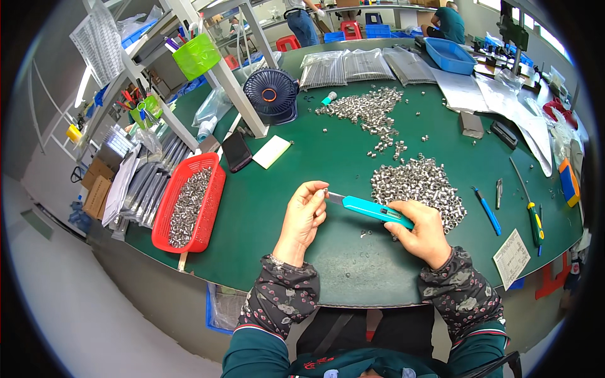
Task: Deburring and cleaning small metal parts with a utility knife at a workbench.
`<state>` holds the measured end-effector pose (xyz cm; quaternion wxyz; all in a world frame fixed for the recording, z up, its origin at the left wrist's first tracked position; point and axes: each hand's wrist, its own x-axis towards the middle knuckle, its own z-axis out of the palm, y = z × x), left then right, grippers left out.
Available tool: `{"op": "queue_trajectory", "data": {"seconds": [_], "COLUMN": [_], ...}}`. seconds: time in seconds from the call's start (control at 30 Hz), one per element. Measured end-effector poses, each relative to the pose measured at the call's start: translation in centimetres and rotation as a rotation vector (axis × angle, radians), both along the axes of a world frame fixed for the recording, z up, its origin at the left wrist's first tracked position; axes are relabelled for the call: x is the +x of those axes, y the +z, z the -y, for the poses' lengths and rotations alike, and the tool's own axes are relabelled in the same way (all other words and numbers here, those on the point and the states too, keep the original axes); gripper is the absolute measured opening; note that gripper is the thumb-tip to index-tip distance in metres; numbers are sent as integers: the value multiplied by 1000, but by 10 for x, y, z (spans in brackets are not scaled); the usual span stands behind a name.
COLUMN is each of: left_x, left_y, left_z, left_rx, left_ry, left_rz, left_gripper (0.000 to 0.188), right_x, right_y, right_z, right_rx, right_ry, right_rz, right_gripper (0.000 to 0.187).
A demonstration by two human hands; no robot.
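My right hand (421,232) is closed around the teal handle of a utility knife (368,208), whose blade points left. My left hand (299,219) pinches a small metal ring (326,191) between thumb and forefinger. The blade tip is right beside that ring; whether they touch I cannot tell. Just beyond the knife lies a heap of small silver metal rings (413,186), partly hidden behind my right hand. Farther off, a looser spread of similar metal pieces (368,108) covers part of the green table (271,189).
A red basket (212,217) of metal pieces stands at the left, near a phone (237,151), a yellow pad (272,152) and a dark blue fan (271,94). To the right lie a blue-handled tool (487,212), a screwdriver (534,220) and a paper slip (511,258).
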<state>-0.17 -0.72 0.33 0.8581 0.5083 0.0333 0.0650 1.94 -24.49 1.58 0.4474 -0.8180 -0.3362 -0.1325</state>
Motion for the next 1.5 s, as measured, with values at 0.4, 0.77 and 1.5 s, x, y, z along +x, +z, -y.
{"op": "queue_trajectory", "data": {"seconds": [0.4,0.77,1.5], "left_x": [1,0,0], "left_y": [-4,-2,0], "left_z": [-5,-1,-1], "left_rx": [-158,-119,-120], "left_ry": [-81,-51,-47], "left_rz": [-19,-8,-12], "left_gripper": [12,11,16], "right_x": [4,2,0], "right_y": [1,-2,2], "right_z": [0,0,0], "right_rx": [105,9,18], "right_ry": [-112,-26,-13], "right_rz": [134,67,-23], "right_gripper": [27,29,29]}}
